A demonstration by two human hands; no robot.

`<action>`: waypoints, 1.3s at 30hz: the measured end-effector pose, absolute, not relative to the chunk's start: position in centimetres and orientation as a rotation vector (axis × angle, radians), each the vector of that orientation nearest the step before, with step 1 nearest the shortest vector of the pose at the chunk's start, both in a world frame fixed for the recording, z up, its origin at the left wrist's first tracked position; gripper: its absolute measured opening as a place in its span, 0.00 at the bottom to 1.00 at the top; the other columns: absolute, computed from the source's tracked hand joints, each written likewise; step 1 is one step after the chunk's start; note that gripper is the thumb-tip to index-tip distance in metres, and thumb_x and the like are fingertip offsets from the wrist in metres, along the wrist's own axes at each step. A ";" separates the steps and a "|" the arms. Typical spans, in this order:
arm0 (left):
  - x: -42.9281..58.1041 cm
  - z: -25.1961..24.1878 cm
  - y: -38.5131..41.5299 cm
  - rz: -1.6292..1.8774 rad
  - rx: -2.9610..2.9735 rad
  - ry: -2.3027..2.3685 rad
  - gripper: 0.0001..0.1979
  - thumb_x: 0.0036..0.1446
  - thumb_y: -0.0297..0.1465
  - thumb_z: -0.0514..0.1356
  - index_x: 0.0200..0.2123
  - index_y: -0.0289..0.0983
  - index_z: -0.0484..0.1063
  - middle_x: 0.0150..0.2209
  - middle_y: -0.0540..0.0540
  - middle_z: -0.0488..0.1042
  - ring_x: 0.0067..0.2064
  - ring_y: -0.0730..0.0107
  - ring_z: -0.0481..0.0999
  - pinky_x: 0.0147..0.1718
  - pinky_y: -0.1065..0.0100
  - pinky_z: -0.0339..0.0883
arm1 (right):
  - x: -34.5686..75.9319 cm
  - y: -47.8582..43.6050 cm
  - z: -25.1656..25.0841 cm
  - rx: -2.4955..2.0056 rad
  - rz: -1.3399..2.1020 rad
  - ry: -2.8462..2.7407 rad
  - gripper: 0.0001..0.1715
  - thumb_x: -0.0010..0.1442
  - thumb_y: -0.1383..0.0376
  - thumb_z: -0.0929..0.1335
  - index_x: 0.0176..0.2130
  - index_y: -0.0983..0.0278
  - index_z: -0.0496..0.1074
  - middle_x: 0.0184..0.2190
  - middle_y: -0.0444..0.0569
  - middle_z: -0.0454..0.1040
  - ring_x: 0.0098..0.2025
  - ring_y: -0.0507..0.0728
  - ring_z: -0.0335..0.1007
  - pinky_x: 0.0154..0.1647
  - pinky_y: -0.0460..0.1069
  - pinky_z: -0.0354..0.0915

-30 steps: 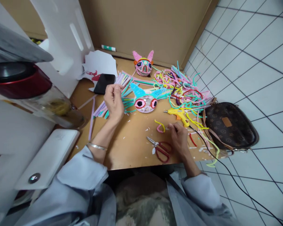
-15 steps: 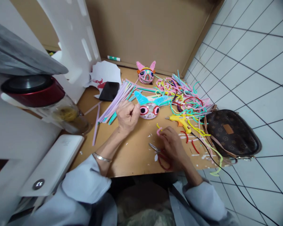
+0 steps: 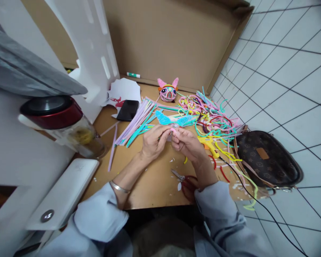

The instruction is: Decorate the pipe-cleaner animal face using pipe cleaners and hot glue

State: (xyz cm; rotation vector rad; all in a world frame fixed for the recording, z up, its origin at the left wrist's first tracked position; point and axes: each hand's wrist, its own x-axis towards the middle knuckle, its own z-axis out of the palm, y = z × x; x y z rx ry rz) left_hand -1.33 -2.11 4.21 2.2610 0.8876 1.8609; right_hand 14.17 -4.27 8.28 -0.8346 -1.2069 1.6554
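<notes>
Table [image 3: 152,185] strewn with pipe cleaners [image 3: 211,114]. Bag [image 3: 267,157] at right edge. Jar [image 3: 66,128] at left. Blue-eared mask [image 3: 173,121] mid-table, just behind both hands. Glue gun [image 3: 209,144] beside right hand [image 3: 188,142]. Left hand [image 3: 153,141] and right fingertips pressed together, pinching small pink piece [image 3: 173,130] above table.

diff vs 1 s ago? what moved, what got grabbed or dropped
Both hands came together over the mask. The left hand left the pipe-cleaner bundle and swung right; the right hand lifted from the table near the scissors and moved up-left. Their fingertips now pinch a small pink piece, too small to identify. Glue gun, scissors, phone and bag stayed put.
</notes>
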 end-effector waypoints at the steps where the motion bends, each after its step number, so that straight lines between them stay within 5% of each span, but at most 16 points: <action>1: -1.3 4.2 -2.0 1.881 2.283 0.878 0.11 0.68 0.30 0.55 0.42 0.36 0.78 0.36 0.44 0.83 0.35 0.71 0.80 0.37 0.70 0.72 | 14.0 -4.2 8.0 -0.838 1.616 -1.208 0.24 0.50 0.49 0.77 0.30 0.62 0.66 0.21 0.36 0.60 0.20 0.46 0.55 0.21 0.45 0.50; 12: -1.3 4.5 -2.4 1.842 2.417 0.777 0.10 0.67 0.29 0.56 0.38 0.36 0.78 0.33 0.45 0.83 0.32 0.73 0.80 0.34 0.73 0.69 | 18.4 -9.2 5.1 -1.335 0.774 -1.365 0.23 0.62 0.50 0.67 0.24 0.60 0.62 0.19 0.38 0.60 0.23 0.49 0.56 0.27 0.47 0.55; 17: -0.3 4.1 -3.5 1.389 2.648 0.523 0.18 0.67 0.34 0.58 0.24 0.39 0.76 0.23 0.50 0.77 0.23 0.75 0.72 0.26 0.71 0.59 | 20.1 -11.9 2.4 -1.658 0.521 -1.553 0.07 0.59 0.61 0.66 0.34 0.62 0.71 0.26 0.44 0.72 0.29 0.53 0.65 0.31 0.48 0.60; 22: -0.2 3.7 -4.0 0.801 2.676 0.549 0.18 0.65 0.38 0.59 0.24 0.38 0.75 0.21 0.50 0.74 0.24 0.73 0.71 0.24 0.69 0.54 | 19.3 -11.8 1.0 -1.898 0.200 -1.823 0.10 0.64 0.60 0.66 0.33 0.62 0.72 0.29 0.49 0.75 0.31 0.55 0.67 0.31 0.48 0.56; 27: -0.1 3.3 -4.1 0.663 2.833 0.600 0.14 0.64 0.35 0.59 0.26 0.37 0.75 0.25 0.48 0.76 0.25 0.71 0.72 0.23 0.67 0.49 | 18.9 -10.3 0.3 -2.124 0.024 -1.925 0.08 0.64 0.69 0.64 0.32 0.62 0.70 0.30 0.52 0.75 0.30 0.57 0.68 0.29 0.49 0.54; 30: 0.1 2.7 -3.8 0.847 2.878 0.615 0.15 0.66 0.33 0.56 0.28 0.37 0.74 0.25 0.48 0.76 0.25 0.71 0.73 0.23 0.68 0.54 | 19.3 -10.1 0.1 -2.100 -0.011 -1.971 0.11 0.65 0.71 0.61 0.33 0.62 0.70 0.31 0.54 0.74 0.31 0.58 0.68 0.30 0.50 0.55; 34: -0.4 2.9 -3.0 1.546 2.606 0.809 0.14 0.70 0.31 0.51 0.39 0.36 0.76 0.32 0.43 0.79 0.33 0.69 0.77 0.33 0.68 0.67 | 19.2 -10.1 1.4 -1.956 -0.128 -1.854 0.13 0.67 0.69 0.59 0.33 0.61 0.68 0.31 0.52 0.72 0.33 0.59 0.66 0.32 0.51 0.55; 39: -1.8 4.5 -2.3 1.954 2.166 1.131 0.12 0.69 0.32 0.53 0.46 0.36 0.75 0.35 0.45 0.79 0.35 0.70 0.77 0.38 0.68 0.70 | 17.0 -8.2 4.6 -1.655 -0.202 -1.773 0.14 0.70 0.64 0.57 0.35 0.60 0.67 0.34 0.52 0.71 0.37 0.60 0.65 0.37 0.52 0.59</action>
